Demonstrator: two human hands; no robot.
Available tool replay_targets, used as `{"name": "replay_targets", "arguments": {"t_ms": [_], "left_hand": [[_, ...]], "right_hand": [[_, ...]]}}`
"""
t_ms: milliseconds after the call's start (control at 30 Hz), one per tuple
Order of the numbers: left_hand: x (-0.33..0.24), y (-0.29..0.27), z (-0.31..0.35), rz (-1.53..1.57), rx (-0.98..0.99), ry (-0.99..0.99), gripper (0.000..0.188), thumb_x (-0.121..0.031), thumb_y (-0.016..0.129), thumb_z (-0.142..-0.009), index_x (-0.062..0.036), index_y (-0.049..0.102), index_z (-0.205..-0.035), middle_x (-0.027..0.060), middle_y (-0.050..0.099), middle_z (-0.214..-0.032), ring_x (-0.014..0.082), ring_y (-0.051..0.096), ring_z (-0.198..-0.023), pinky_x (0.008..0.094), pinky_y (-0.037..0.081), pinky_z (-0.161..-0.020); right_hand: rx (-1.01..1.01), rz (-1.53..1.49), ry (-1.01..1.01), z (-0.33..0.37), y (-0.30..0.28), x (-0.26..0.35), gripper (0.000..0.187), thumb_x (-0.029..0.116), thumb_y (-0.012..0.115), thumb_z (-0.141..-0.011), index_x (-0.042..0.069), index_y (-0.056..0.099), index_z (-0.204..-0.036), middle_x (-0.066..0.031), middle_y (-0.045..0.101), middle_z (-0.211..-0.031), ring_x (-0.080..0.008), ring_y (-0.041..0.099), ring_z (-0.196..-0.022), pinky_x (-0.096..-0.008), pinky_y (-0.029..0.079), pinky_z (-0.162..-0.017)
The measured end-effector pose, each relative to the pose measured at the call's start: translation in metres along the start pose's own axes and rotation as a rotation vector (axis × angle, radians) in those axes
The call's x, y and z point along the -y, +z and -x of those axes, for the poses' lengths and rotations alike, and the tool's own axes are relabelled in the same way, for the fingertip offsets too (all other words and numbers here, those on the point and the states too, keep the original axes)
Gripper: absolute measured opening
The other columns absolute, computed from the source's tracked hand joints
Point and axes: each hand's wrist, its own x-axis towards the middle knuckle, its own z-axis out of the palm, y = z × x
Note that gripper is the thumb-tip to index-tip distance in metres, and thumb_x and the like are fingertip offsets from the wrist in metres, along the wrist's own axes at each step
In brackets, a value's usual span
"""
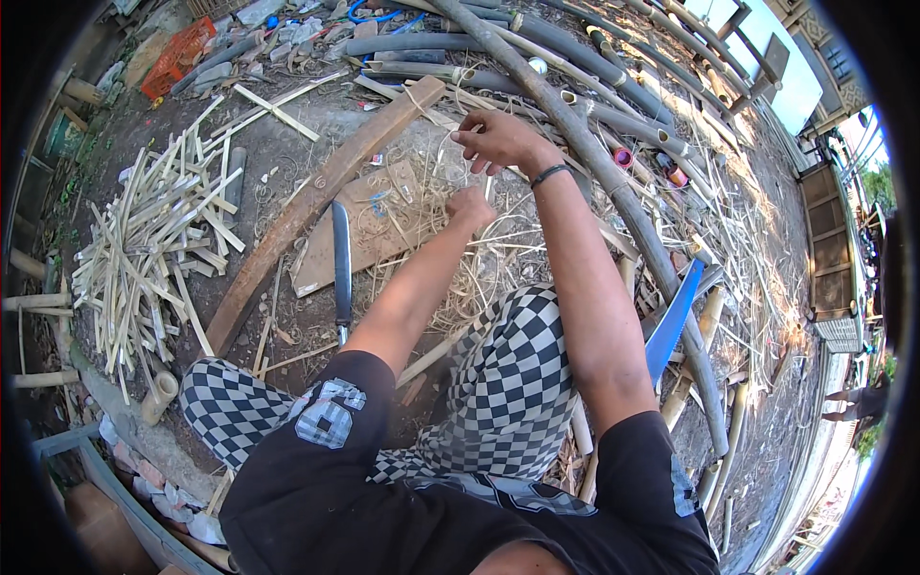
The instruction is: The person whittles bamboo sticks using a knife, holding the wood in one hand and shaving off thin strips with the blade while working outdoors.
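Upper centre, the right hand (505, 142) hung, fingers parted; the left hand (470, 208) curled by pale shavings (460, 276), grip unclear!

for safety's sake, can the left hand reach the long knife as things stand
Likely yes: the long knife appears uncovered beside the left forearm, though the left hand would have to draw back.

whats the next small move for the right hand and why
I'd probably lower the right hand to the pale shavings near the left hand: it is raised and open, with nothing visible in its grasp, while the left is curled low, close to those loose curls.
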Motion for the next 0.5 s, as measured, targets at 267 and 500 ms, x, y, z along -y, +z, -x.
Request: {"name": "replay_targets", "arguments": {"t_ms": [267,500], "left_hand": [[0.017,-0.056,-0.012,0.689,-0.086,0.197,0.046,-0.027,0.085,-0.061,-0.002,0.07,-0.096,0.0119,0.071,-0.091,0.0216,0.067,-0.084,0.0313,0.053,-0.075],[0.029,-0.149,0.044,1.194,-0.335,0.401,0.035,-0.013,0.085,-0.065,-0.0044,0.068,-0.095,0.0073,0.072,-0.091,0.0155,0.066,-0.083,0.0301,0.051,-0.076]], "right_hand": [[-0.415,-0.022,-0.111,-0.012,-0.005,-0.004,0.036,0.03,0.067,-0.088,0.0,0.064,-0.107,-0.0166,0.071,-0.09,-0.0224,0.071,-0.075,-0.0361,0.057,-0.067],[-0.916,0.102,-0.195,-0.009,0.0,0.027,0.053,0.04,0.077,-0.078,0.003,0.063,-0.113,-0.0177,0.071,-0.097,-0.0285,0.07,-0.089,-0.0383,0.055,-0.079]]}}
